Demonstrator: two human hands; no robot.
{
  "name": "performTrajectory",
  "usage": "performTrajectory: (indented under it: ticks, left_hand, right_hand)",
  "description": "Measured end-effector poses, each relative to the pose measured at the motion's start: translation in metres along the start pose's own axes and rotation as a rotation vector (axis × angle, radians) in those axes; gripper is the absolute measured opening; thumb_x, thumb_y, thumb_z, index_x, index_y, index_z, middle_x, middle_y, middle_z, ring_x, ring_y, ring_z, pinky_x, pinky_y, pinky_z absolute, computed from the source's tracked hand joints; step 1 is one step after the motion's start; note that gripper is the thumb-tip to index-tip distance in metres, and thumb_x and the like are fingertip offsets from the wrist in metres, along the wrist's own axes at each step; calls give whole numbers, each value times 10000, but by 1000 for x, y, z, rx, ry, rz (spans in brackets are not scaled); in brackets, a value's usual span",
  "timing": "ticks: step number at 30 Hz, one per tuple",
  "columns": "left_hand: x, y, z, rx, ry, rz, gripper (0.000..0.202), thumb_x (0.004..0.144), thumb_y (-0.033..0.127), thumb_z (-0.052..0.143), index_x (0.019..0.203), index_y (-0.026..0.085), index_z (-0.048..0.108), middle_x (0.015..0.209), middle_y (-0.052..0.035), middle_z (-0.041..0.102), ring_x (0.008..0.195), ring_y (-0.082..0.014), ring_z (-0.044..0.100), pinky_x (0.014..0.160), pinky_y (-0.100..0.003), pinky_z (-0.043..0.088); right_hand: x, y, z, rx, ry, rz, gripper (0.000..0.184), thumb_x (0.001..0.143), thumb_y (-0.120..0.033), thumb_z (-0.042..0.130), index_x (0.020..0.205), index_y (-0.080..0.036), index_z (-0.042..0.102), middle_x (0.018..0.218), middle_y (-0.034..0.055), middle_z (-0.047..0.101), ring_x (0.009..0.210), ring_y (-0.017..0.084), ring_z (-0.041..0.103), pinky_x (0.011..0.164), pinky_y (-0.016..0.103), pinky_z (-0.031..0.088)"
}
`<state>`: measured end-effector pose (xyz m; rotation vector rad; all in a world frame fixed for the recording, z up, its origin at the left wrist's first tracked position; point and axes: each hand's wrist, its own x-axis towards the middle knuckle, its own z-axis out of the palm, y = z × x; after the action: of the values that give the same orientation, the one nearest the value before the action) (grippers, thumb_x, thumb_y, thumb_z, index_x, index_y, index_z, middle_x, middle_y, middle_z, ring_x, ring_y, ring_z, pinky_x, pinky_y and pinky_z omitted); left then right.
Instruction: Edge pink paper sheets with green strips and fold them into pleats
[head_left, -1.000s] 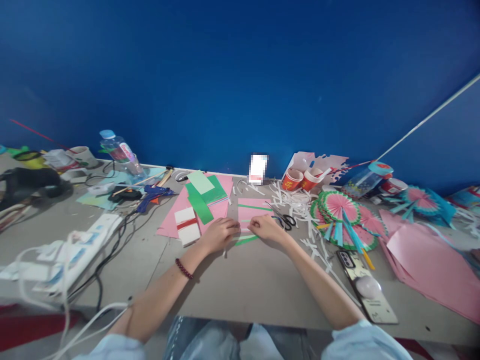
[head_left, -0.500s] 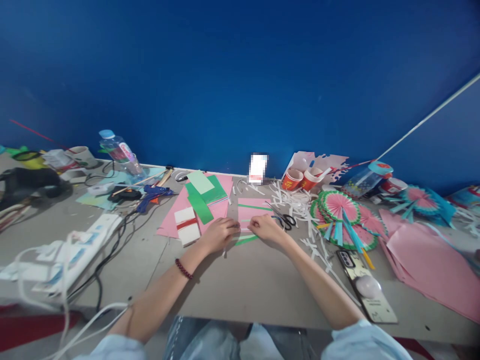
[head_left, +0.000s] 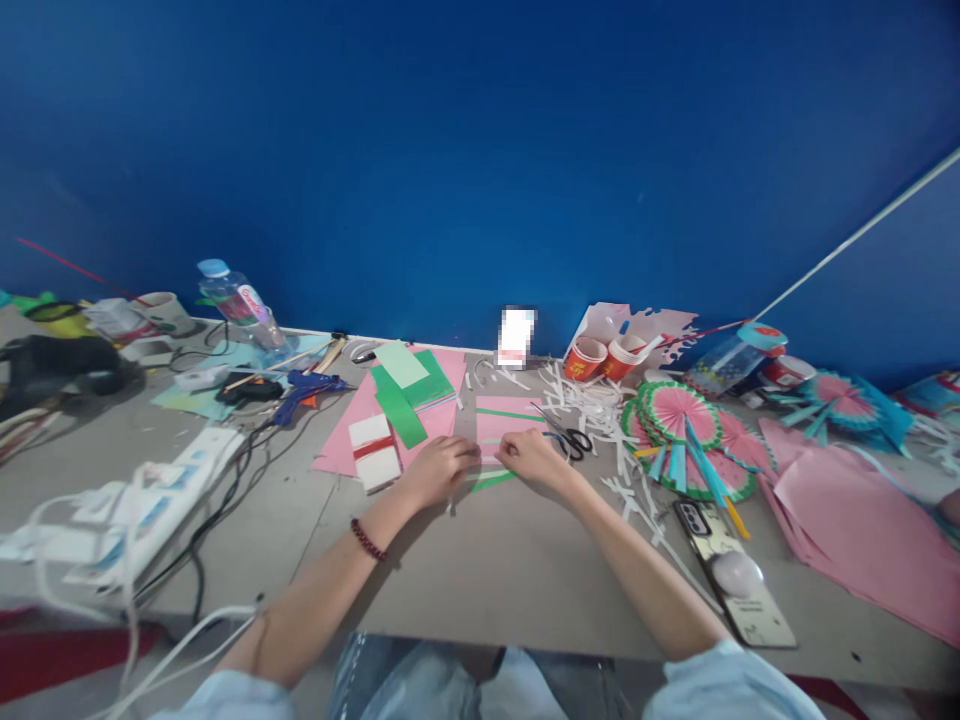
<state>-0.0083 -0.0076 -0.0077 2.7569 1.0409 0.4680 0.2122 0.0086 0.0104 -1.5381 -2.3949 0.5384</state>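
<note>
Both my hands rest on the grey table [head_left: 487, 560] at its middle, fingers curled. My left hand [head_left: 437, 468] and my right hand [head_left: 531, 458] pinch the two ends of a thin white paper strip [head_left: 489, 462] that lies across a small pink sheet with green strips [head_left: 504, 418]. A green strip [head_left: 491, 482] pokes out just below the hands. Black scissors [head_left: 571, 438] lie right beside my right hand. A red bead bracelet [head_left: 367, 538] circles my left wrist.
Pink and green paper sheets [head_left: 409, 395] and a white block with a red band [head_left: 375, 450] lie left. White scraps [head_left: 592, 400], red cups [head_left: 604, 358], paper fans [head_left: 682, 425], a phone [head_left: 731, 570] and pink sheets [head_left: 862, 520] lie right. Glue gun [head_left: 300, 385], bottle [head_left: 236, 300], power strip [head_left: 157, 495] far left.
</note>
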Motion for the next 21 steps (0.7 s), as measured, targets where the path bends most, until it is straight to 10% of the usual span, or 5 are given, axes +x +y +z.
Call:
performTrajectory:
  ticks: [21]
  left_hand:
    - [2,4,0,40,9,9,347,795,37,505,1067,212,633,1132,-41,643,1067,-201,555,879,-345,419]
  right_hand:
    - [-1,-4,-1,-11,-42,140,161,786,-277,560,756,-196,696,689,29,679,684,155,590,606,220,335]
